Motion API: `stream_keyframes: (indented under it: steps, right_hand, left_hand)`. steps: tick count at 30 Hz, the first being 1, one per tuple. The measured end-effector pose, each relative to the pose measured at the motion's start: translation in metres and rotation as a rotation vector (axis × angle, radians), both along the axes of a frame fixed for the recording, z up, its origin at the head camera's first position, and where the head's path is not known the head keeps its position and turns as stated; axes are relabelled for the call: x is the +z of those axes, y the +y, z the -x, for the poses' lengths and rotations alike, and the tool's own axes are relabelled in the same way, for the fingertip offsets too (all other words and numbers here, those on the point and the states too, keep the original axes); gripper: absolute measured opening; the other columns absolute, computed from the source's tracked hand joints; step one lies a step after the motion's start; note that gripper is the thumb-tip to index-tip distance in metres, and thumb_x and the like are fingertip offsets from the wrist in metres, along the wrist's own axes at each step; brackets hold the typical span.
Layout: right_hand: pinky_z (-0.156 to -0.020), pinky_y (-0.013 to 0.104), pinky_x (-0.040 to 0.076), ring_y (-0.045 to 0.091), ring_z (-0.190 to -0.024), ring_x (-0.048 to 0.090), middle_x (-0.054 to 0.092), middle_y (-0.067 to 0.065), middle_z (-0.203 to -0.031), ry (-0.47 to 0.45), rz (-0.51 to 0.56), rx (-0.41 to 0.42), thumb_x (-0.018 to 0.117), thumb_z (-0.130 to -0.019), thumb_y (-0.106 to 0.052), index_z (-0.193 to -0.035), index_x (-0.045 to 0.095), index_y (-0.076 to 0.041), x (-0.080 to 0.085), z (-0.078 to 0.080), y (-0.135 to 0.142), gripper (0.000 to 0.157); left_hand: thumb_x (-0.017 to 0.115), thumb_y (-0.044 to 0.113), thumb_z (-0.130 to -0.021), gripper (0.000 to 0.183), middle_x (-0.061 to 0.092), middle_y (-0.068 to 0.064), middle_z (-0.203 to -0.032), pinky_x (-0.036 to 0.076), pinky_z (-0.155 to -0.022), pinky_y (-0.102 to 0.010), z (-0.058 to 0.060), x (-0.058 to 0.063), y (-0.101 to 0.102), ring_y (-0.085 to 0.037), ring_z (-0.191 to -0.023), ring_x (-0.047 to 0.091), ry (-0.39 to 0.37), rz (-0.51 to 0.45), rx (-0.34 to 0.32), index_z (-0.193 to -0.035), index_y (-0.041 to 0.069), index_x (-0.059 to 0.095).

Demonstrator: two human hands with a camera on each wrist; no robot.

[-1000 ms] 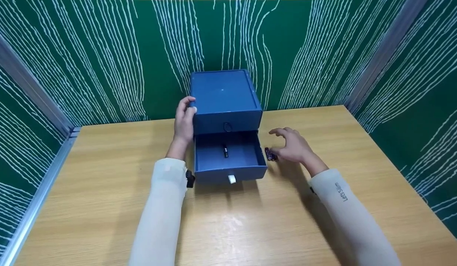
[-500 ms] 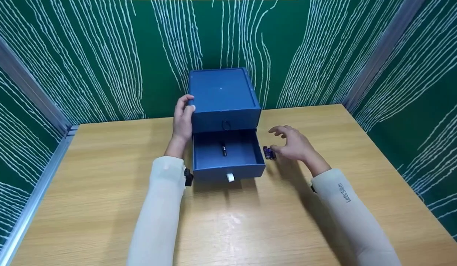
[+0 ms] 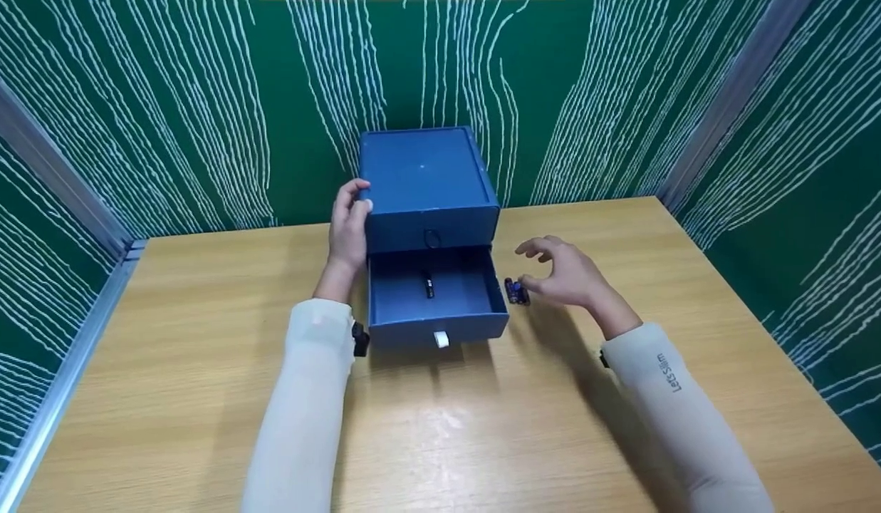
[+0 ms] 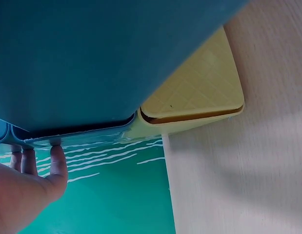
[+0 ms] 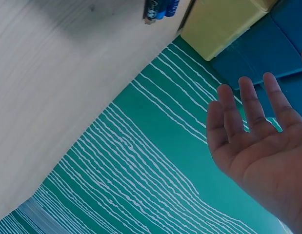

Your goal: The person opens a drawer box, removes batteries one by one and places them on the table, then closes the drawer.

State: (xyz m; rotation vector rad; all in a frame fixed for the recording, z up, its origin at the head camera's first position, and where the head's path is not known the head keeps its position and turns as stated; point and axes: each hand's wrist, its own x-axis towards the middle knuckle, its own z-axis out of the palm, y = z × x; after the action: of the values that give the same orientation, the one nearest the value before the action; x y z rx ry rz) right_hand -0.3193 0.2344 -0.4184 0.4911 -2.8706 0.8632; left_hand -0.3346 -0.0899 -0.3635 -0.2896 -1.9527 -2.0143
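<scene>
In the head view, a blue drawer box (image 3: 426, 171) stands at the back of the wooden table, its lower blue drawer (image 3: 404, 306) pulled out. One dark battery (image 3: 430, 286) lies inside that drawer. My left hand (image 3: 349, 231) rests against the box's left side, fingertips at the top edge; the left wrist view shows the fingers (image 4: 57, 165) touching the blue wall. My right hand (image 3: 565, 274) hovers right of the drawer, fingers spread and holding nothing. Beside its thumb, several dark blue batteries (image 3: 515, 292) lie together on the table, also at the top of the right wrist view.
A yellow drawer section (image 4: 199, 83) sits under the blue ones in the left wrist view. The open drawer's front carries a white pull tab (image 3: 441, 339). Green walls (image 3: 312, 164) with white lines enclose the table (image 3: 440, 434) behind and at both sides.
The whole scene has drifted slightly up and left in the head view. Both hands keep nearly the same places beside the box and the batteries.
</scene>
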Motion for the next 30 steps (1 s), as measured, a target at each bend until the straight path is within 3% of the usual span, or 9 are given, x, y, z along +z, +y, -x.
stream_keyframes:
  steps: [5, 12, 17, 21, 30]
  right_hand:
    - [-0.078, 0.041, 0.043, 0.025, -0.096, 0.051, 0.054, -0.001, -0.107, 0.027, 0.002, 0.021, 0.065, -0.072, -0.029, -0.108, 0.055, -0.022, 0.007, -0.003, -0.002, 0.039]
    - [-0.074, 0.037, 0.042, 0.02, -0.089, 0.051, 0.054, -0.003, -0.102, 0.055, 0.013, 0.027, 0.065, -0.07, -0.032, -0.107, 0.056, -0.025, 0.014, -0.007, -0.004, 0.038]
    - [-0.074, 0.036, 0.042, 0.015, -0.087, 0.05, 0.054, -0.007, -0.1, 0.078, 0.026, 0.049, 0.065, -0.071, -0.03, -0.104, 0.057, -0.027, 0.018, -0.009, -0.006, 0.034]
    - [-0.073, 0.036, 0.042, 0.016, -0.087, 0.052, 0.055, -0.007, -0.099, 0.081, 0.032, 0.058, 0.065, -0.071, -0.029, -0.101, 0.058, -0.028, 0.021, -0.009, -0.009, 0.031]
    - [-0.071, 0.035, 0.043, 0.021, -0.084, 0.054, 0.057, -0.002, -0.094, 0.083, 0.061, 0.093, 0.066, -0.071, -0.029, -0.101, 0.057, -0.028, 0.031, -0.014, -0.02, 0.031]
  left_hand:
    - [0.034, 0.011, -0.085, 0.034, 0.038, -0.008, -0.125, 0.025, -0.096, -0.031, 0.002, -0.002, 0.0, -0.018, -0.112, 0.035, -0.001, -0.001, -0.004, -0.117, 0.003, 0.042]
    - [0.036, 0.01, -0.085, 0.031, 0.039, -0.005, -0.124, 0.026, -0.093, -0.029, 0.019, -0.017, -0.003, -0.015, -0.111, 0.036, 0.023, -0.016, -0.014, -0.115, 0.007, 0.044]
    - [0.035, 0.012, -0.085, 0.03, 0.041, -0.002, -0.123, 0.027, -0.092, -0.027, 0.023, -0.022, -0.003, -0.013, -0.11, 0.036, 0.036, -0.001, 0.007, -0.113, 0.011, 0.045]
    - [0.035, 0.012, -0.086, 0.03, 0.04, -0.002, -0.124, 0.027, -0.094, -0.028, 0.021, -0.02, -0.004, -0.013, -0.111, 0.036, 0.023, -0.004, 0.005, -0.114, 0.011, 0.045]
    - [0.034, 0.01, -0.085, 0.033, 0.038, -0.008, -0.126, 0.026, -0.095, -0.03, 0.003, -0.003, 0.0, -0.017, -0.112, 0.035, -0.002, -0.006, -0.001, -0.117, 0.003, 0.042]
